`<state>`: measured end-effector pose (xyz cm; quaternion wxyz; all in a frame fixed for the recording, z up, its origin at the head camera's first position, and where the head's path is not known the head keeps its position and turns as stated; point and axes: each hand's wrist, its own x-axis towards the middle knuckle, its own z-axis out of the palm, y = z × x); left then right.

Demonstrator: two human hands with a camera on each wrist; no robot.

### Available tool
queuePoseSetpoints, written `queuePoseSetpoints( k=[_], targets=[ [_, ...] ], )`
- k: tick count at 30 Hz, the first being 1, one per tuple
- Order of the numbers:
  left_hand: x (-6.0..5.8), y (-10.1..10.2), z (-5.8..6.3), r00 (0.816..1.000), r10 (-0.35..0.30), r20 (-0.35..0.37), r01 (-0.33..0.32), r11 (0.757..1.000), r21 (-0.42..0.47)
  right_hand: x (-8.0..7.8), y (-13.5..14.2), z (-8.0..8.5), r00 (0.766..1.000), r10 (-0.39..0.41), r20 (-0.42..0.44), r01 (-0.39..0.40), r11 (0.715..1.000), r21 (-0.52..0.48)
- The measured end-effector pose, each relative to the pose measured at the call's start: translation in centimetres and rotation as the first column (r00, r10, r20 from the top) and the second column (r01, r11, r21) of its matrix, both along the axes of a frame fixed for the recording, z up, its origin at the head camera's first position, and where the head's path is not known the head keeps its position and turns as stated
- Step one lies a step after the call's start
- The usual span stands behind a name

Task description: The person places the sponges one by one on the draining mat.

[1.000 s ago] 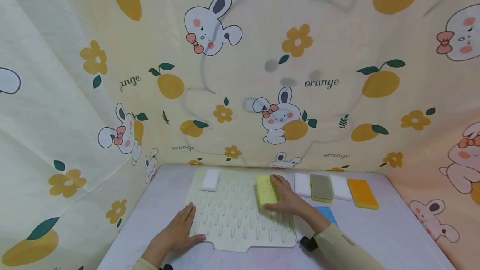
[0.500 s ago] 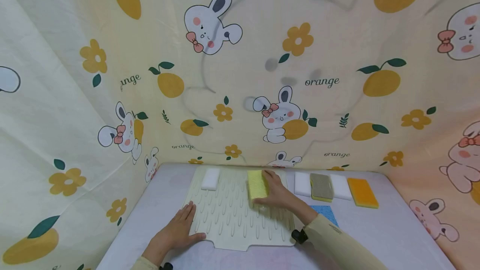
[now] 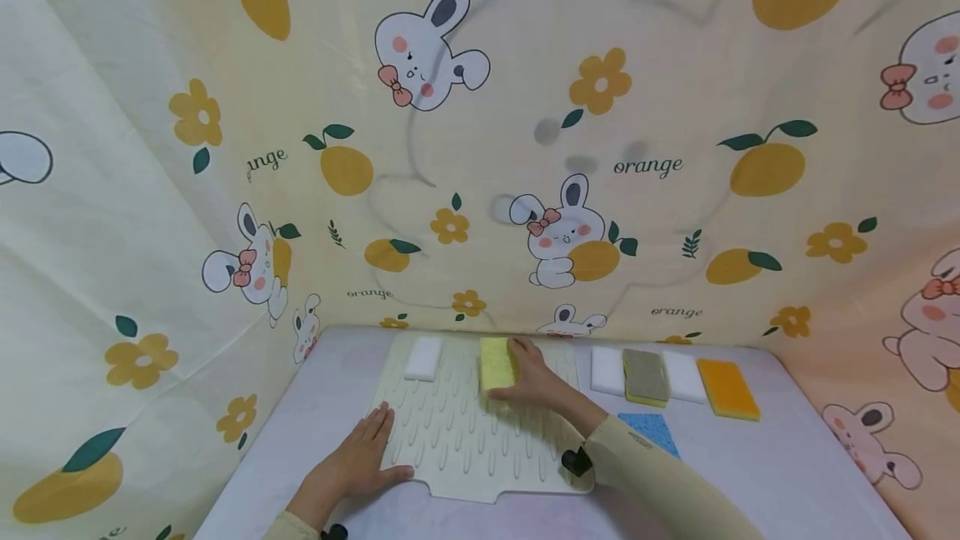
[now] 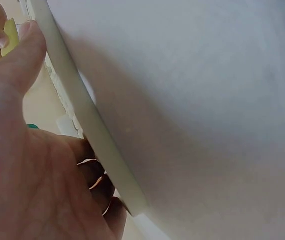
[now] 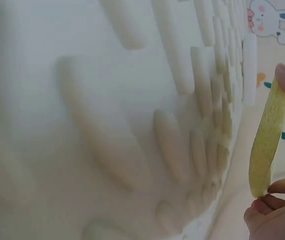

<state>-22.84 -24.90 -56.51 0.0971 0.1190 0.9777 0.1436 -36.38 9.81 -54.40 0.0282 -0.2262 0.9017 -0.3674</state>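
A yellow sponge (image 3: 497,363) is held by my right hand (image 3: 534,382) over the back middle of a cream drying board with raised ridges (image 3: 459,483). Thumb and fingertips grip the sponge at opposite ends in the right wrist view, where the sponge (image 5: 267,142) appears raised off the ridges. My left hand (image 3: 358,458) rests at the board's left front corner with its fingers extended. In the left wrist view, the thumb and fingers of that hand (image 4: 37,175) lie along the board's edge (image 4: 100,127). A white sponge (image 3: 423,358) lies on the board's back left part.
Right of the board, a white sponge (image 3: 607,370), a grey-and-yellow scouring sponge (image 3: 645,377), another white sponge (image 3: 684,377) and an orange sponge (image 3: 727,388) lie in a row. A blue sponge (image 3: 651,432) lies nearer, partly behind my right sleeve. A printed curtain (image 3: 480,148) encloses the table.
My right hand has carried the yellow sponge leftward across the board, toward the white sponge. The left hand stays at the board's edge. More of the blue sponge shows.
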Motion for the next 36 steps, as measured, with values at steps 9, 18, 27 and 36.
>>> queuePoseSetpoints(
  k=[9, 18, 27, 36],
  targets=[
    [0.0, 0.0, 0.3, 1.000, -0.001, 0.027, 0.001, 1.000, 0.009, -0.9, -2.0, -0.7, 1.000, -0.012, 0.020, 0.011, 1.000, 0.024],
    [0.1, 0.0, 0.2, 1.000, -0.008, 0.026, 0.007, 1.000, 0.020, -1.7, -3.7, -1.2, 0.996, -0.027, 0.085, 0.025, 1.000, 0.015],
    [0.0, 0.1, 0.3, 0.999, 0.012, 0.033, -0.012, 1.000, 0.004, -2.7, -5.0, -1.5, 0.996, -0.014, 0.093, 0.013, 1.000, 0.017],
    [-0.1, 0.1, 0.3, 0.999, 0.019, 0.038, -0.018, 0.999, -0.027, -2.7, -6.2, -1.3, 0.994, -0.022, 0.108, 0.021, 1.000, 0.014]
  ],
)
